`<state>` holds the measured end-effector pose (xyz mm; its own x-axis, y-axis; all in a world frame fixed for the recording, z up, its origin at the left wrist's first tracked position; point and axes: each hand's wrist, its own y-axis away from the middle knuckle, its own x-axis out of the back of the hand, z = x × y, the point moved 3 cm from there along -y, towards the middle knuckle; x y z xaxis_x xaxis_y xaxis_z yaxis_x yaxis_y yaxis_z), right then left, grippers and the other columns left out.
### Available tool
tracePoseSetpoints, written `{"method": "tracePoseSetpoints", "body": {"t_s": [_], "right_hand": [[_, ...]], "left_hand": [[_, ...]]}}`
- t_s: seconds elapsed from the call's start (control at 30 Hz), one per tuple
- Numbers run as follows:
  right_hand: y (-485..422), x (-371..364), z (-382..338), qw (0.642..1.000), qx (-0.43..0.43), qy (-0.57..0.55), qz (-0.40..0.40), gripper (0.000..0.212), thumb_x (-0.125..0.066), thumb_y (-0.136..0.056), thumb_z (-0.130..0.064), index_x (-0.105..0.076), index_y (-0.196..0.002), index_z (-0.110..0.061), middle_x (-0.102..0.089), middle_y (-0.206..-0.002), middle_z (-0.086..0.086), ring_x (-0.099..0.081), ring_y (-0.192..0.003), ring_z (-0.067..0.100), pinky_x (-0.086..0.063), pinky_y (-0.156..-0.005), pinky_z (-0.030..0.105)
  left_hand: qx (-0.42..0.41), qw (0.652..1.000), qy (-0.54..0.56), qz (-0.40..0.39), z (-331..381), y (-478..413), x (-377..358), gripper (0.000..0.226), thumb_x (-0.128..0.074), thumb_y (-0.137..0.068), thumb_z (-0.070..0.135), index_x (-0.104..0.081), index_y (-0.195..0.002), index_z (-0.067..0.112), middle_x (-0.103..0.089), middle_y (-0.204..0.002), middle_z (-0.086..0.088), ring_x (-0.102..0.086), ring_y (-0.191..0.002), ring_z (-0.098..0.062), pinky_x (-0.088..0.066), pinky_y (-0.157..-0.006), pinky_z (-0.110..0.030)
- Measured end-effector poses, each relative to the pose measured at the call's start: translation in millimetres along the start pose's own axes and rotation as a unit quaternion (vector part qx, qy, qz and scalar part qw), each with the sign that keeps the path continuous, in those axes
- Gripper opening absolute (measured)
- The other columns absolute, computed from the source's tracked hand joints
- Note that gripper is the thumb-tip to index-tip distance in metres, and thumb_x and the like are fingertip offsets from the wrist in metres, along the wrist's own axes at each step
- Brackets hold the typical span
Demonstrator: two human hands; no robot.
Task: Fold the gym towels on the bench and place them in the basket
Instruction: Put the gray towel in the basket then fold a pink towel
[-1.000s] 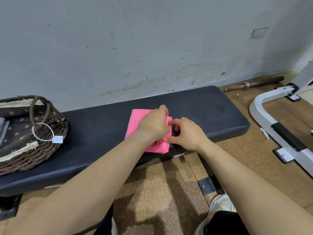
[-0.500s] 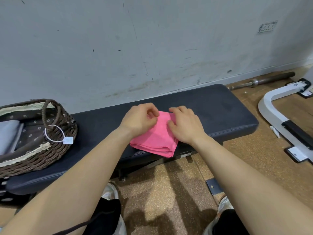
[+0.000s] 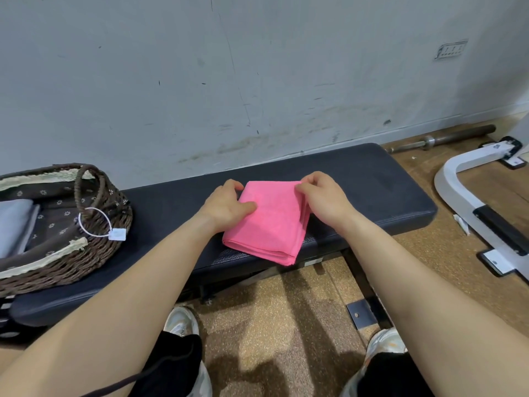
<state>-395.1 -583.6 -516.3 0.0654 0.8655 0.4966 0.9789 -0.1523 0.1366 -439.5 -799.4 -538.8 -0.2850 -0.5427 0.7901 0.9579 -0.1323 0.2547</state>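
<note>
1. Head view, nearest part: two shoes, the left one (image 3: pixel 181 325) and the right one (image 3: pixel 385 343), stand on the speckled floor, and both bare forearms reach forward over them.
2. The pink towel (image 3: pixel 269 224) lies on the near half of the bench (image 3: pixel 372 179), folded in several layers. Its near corner comes just over the front edge of the pad.
3. The left hand (image 3: pixel 226 203) holds the left edge of the towel: the thumb lies flat on top and the fingers are curled at the far side of the edge.
4. The right hand (image 3: pixel 323 200) pinches the far right corner of the towel with curled fingertips.
5. What changed: one second ago both hands were close together at the near end of the towel. Now they are apart, one on each side, and the towel is a compact rectangle.
6. I judge that the fold is finished, or nearly, and that this grip prepares the lifting.
7. Further left, the wicker basket (image 3: pixel 94 253) stands on the same bench, well apart from the towel. A grey towel (image 3: pixel 14 222) already lies inside it.
8. Behind, along the wall, a barbell (image 3: pixel 446 137) lies on the floor.
</note>
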Motion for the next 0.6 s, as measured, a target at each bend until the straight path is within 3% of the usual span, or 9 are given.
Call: {"method": "tracePoseSetpoints", "body": {"t_s": [0.07, 0.13, 0.2, 0.23, 0.33, 0.5, 0.6], "right_hand": [[-0.2, -2.8, 0.0, 1.000, -0.009, -0.001, -0.022, 0.019, -0.051, -0.089, -0.023, -0.051, -0.077, -0.008, -0.058, -0.066, 0.005, -0.058, -0.060, 0.015, -0.058, -0.069, 0.048], [2.7, -5.0, 3.8, 0.998, -0.047, -0.003, -0.049, 0.024, -0.058, -0.091, -0.037, -0.051, -0.096, -0.014, -0.064, -0.086, 0.002, -0.066, -0.076, 0.019, -0.060, -0.066, 0.043], [5.2, -4.3, 5.4, 0.996, -0.074, 0.016, -0.055, 0.044, -0.068, -0.088, -0.043, -0.053, -0.114, -0.011, -0.067, -0.098, 0.007, -0.070, -0.086, 0.026, -0.059, -0.066, 0.039], [5.6, -3.5, 6.3, 0.995, -0.078, 0.028, -0.051, 0.046, -0.072, -0.085, -0.041, -0.059, -0.114, -0.007, -0.072, -0.096, 0.010, -0.072, -0.084, 0.027, -0.059, -0.065, 0.039], [8.2, -3.3, 7.7, 0.994, -0.091, 0.008, -0.064, 0.024, -0.078, -0.083, -0.024, -0.072, -0.098, -0.006, -0.077, -0.084, 0.013, -0.071, -0.065, 0.021, -0.054, -0.053, 0.028], [12.8, -8.0, 6.5, 0.961, -0.182, -0.194, -0.076, 0.013, -0.075, -0.084, -0.002, -0.067, -0.095, -0.003, -0.068, -0.077, 0.013, -0.062, -0.054, 0.015, -0.049, -0.051, 0.025], [14.7, -10.7, 14.6, 0.957, -0.197, -0.199, -0.071, 0.017, -0.076, -0.084, -0.002, -0.066, -0.097, -0.001, -0.068, -0.081, 0.015, -0.064, -0.056, 0.017, -0.051, -0.052, 0.026]], "left_hand": [[-0.004, 1.000, -0.002, 0.000, -0.4, -0.1, -0.8, 0.063, -0.068, -0.085, 0.042, -0.044, -0.138, 0.017, -0.056, -0.128, -0.004, -0.057, -0.114, -0.023, -0.046, -0.094, -0.037], [-0.005, 1.000, -0.003, 0.001, -1.3, -0.6, -1.8, 0.063, -0.068, -0.086, 0.041, -0.044, -0.138, 0.017, -0.055, -0.128, -0.004, -0.056, -0.113, -0.023, -0.047, -0.092, -0.036], [-0.002, 1.000, -0.005, 0.003, -2.2, -1.6, -3.0, 0.063, -0.068, -0.085, 0.041, -0.043, -0.138, 0.017, -0.054, -0.128, -0.004, -0.056, -0.113, -0.023, -0.047, -0.094, -0.038], [-0.001, 1.000, -0.006, 0.004, -2.5, -2.0, -3.4, 0.064, -0.068, -0.085, 0.042, -0.042, -0.139, 0.017, -0.054, -0.129, -0.005, -0.056, -0.114, -0.024, -0.047, -0.095, -0.040], [0.004, 1.000, -0.002, 0.003, -3.0, -2.0, -4.0, 0.068, -0.068, -0.085, 0.044, -0.040, -0.141, 0.017, -0.053, -0.133, -0.005, -0.055, -0.117, -0.025, -0.047, -0.098, -0.042], [0.007, 1.000, -0.003, 0.001, -1.3, -0.2, -4.4, 0.066, -0.065, -0.086, 0.043, -0.039, -0.142, 0.018, -0.051, -0.133, -0.008, -0.055, -0.117, -0.026, -0.047, -0.099, -0.044], [0.004, 1.000, -0.012, 0.000, 0.7, 0.7, -5.1, 0.065, -0.064, -0.087, 0.044, -0.039, -0.142, 0.019, -0.050, -0.134, -0.008, -0.055, -0.116, -0.026, -0.047, -0.098, -0.043]]}}
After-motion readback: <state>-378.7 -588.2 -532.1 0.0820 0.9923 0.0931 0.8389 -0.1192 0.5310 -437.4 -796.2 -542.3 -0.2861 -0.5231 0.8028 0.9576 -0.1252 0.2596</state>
